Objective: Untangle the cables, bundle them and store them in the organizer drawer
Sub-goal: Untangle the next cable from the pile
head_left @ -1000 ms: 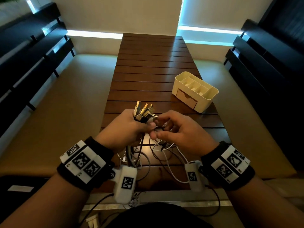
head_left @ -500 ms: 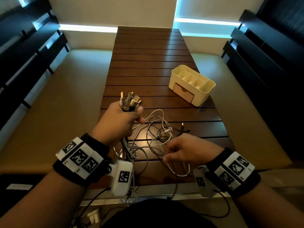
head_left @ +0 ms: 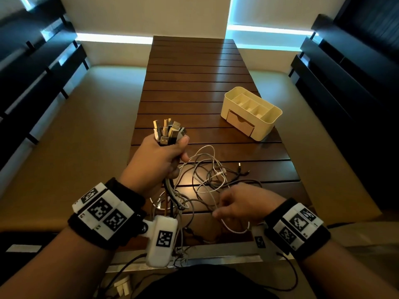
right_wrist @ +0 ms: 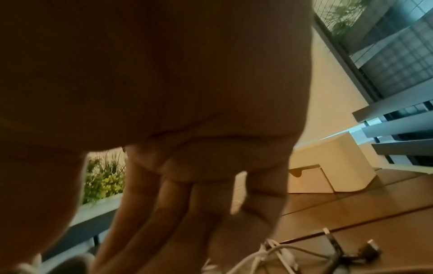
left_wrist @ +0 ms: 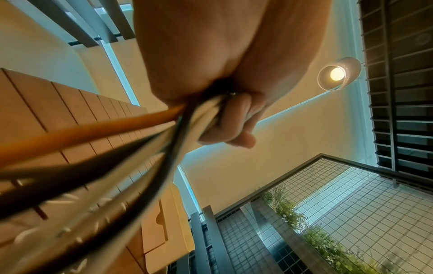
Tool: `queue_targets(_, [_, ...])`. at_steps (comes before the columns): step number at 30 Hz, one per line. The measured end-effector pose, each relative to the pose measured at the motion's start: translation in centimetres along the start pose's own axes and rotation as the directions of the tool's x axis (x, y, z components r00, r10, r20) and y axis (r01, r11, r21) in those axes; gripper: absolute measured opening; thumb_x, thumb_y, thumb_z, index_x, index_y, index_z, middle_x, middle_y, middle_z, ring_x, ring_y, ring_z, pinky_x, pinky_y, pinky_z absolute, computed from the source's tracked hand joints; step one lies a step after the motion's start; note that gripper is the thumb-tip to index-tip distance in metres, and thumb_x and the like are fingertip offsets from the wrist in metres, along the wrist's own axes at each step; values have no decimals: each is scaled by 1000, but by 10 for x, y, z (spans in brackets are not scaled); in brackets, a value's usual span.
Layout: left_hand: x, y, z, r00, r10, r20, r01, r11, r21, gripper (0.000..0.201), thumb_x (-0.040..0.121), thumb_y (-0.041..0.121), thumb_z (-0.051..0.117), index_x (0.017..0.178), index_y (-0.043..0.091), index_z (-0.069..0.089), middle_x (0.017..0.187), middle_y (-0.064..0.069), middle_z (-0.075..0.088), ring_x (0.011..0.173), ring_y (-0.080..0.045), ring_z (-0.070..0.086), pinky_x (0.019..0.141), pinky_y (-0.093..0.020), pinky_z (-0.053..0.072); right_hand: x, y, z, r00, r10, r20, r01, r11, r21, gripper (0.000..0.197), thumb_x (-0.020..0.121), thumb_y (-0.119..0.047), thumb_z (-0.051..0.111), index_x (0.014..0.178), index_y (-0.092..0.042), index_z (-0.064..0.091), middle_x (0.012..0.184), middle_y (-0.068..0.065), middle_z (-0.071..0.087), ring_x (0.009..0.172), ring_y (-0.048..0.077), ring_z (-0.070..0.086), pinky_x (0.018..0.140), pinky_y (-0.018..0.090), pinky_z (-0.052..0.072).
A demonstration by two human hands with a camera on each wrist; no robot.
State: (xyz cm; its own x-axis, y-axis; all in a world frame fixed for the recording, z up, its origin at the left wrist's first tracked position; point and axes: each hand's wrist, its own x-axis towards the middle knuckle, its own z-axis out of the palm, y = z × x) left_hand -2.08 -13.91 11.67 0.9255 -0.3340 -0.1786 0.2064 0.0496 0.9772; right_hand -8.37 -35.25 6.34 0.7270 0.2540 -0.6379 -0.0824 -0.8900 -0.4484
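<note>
Above, left hand (head_left: pixel 158 157) fingers (left_wrist: pixel 230 118) clamped round upright cable plugs (head_left: pixel 168 131); right hand (head_left: pixel 244 203) fingers pinch a white cable (head_left: pixel 234 228) over the worktop (head_left: pixel 194 83); organizer (head_left: pixel 251 113) beyond.

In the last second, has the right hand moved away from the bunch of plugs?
Yes. The right hand has dropped toward the near edge of the table, down among the loose cables, away from the plugs that the left hand grips.

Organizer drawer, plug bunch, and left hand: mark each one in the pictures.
organizer drawer (head_left: pixel 239 123): head view, on its tan front panel.
plug bunch (head_left: pixel 168 132): head view, on the metal plug ends sticking up out of the fist.
left hand (head_left: pixel 154 161): head view, on the back of the hand gripping the cables.
</note>
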Motion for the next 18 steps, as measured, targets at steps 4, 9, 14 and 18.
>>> queue_targets(4, [-6,-3,7,1000,2,31,0,997,-83,14,97,19,55,103,6,56,63,-3,57,41,-10,34,40,-21,31,4,-11,-7,933,-154,-326,282,874,396,30,82,-46,74,106,-35,62,108,-10,66,100,4,64,87,32,56])
queue_targets(9, [-12,-4,18,997,50,60,-35,971,-238,12,96,21,57,89,11,54,64,-5,55,40,-7,36,40,-18,31,24,-38,7,939,-312,-146,336,739,584,56,79,-31,70,128,-47,49,141,-14,51,135,11,44,111,42,41])
queue_targets(14, [-11,4,-4,997,75,-28,-79,972,-220,9,97,20,55,92,13,54,62,-3,54,42,-6,37,42,-18,33,24,-31,23,921,-357,156,66,537,841,53,89,-39,62,133,-11,54,108,6,69,92,22,68,83,49,54])
queue_targets(18, [-14,6,-24,998,40,-55,-49,985,-167,8,98,21,55,95,14,54,62,-2,54,43,-7,39,41,-18,37,24,-24,17,900,-402,169,94,557,826,53,87,-46,65,126,-11,59,112,9,67,89,19,66,75,44,57])
